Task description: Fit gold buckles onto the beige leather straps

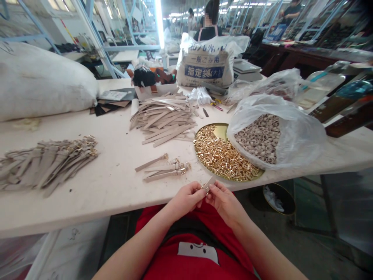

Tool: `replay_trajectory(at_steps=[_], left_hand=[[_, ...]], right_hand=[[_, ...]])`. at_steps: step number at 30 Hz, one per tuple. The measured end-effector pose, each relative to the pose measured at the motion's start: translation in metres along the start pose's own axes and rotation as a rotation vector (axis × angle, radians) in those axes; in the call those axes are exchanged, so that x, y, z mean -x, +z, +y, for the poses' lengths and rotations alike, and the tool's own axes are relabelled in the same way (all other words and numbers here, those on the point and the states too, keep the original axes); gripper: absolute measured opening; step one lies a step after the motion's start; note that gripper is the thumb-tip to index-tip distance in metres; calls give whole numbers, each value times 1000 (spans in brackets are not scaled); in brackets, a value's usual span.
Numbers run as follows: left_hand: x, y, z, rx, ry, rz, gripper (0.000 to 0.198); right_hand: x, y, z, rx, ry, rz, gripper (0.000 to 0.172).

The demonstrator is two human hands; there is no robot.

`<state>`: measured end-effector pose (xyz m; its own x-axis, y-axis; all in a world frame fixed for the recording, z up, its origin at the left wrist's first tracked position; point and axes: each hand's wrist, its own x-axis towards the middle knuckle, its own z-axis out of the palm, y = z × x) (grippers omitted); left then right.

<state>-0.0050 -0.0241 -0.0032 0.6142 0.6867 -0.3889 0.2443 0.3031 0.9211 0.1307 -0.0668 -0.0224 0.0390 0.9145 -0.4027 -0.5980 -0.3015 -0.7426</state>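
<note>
Here at a pale table [113, 155], bright workshop [128, 23] beyond the tray [220, 131]; pinching one strap [211, 181] in closed fingertips of left hand [189, 197] and right hand [225, 199], just nearside of it; counting one bag [301, 134] at its right, two big strap piles [166, 118] leftward, buckles [223, 158] beyond number aboard

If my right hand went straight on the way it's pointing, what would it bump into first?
Probably your left hand, just across the strap that your right hand holds. Beyond it, the line seems to run toward the small group of straps, though depth is unclear.
</note>
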Motion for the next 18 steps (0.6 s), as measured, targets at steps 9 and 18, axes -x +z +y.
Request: replay_trajectory(at_steps=[9, 18], left_hand=[[6, 7, 6, -101, 36, 97, 29], [-22, -1, -19, -177, 76, 98, 49]], right_hand=[[4, 3, -8, 367, -222, -59, 13], [-9, -6, -10, 907, -622, 132, 8]])
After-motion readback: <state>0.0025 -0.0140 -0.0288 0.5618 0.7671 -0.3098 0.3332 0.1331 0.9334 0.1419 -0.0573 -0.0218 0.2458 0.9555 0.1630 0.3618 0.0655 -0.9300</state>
